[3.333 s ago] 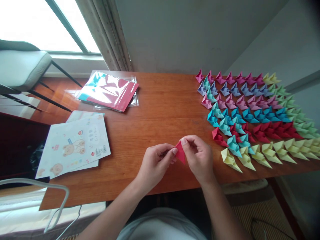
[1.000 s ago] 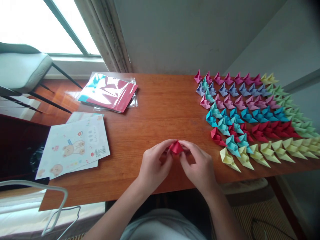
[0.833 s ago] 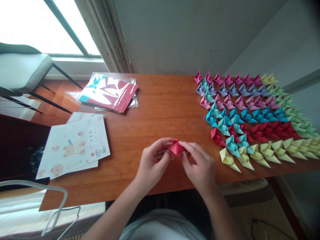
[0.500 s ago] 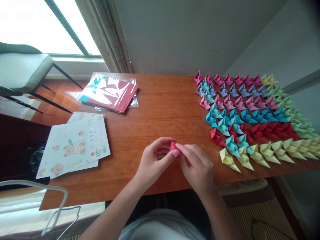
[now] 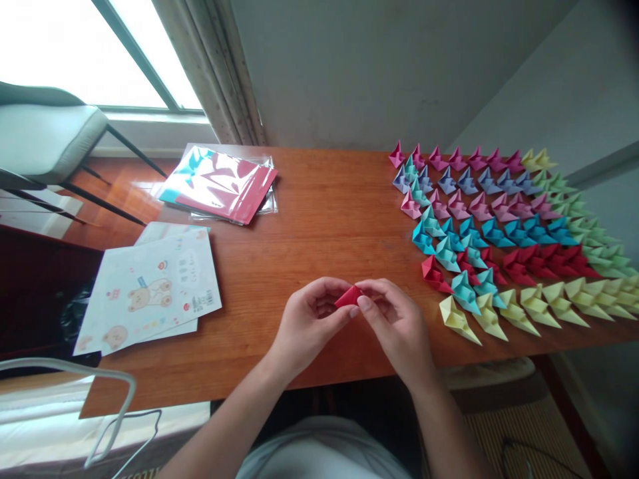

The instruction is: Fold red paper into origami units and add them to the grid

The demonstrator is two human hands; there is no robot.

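Observation:
A small folded piece of red paper (image 5: 349,297) is pinched between both my hands, just above the front part of the wooden table. My left hand (image 5: 310,319) grips its left side between thumb and fingers. On the other side, my right hand (image 5: 397,322) holds the right corner with thumb and forefinger. The paper shows a flat, pointed face with a crease. To the right stand rows of folded paper boats, among them red boats (image 5: 435,274), pale yellow boats (image 5: 459,320) and blue boats (image 5: 423,237).
Shiny plastic packs of coloured paper (image 5: 219,186) lie at the back left of the table (image 5: 319,219). Nearer, white sheets with a bear print (image 5: 154,293) overhang the left edge. A chair (image 5: 54,140) stands by the window, and a white cable (image 5: 124,389) hangs lower left.
The red paper has turned from a narrow upright point to a wider, flatter face. My right hand has shifted its grip, its thumb now on the paper's front.

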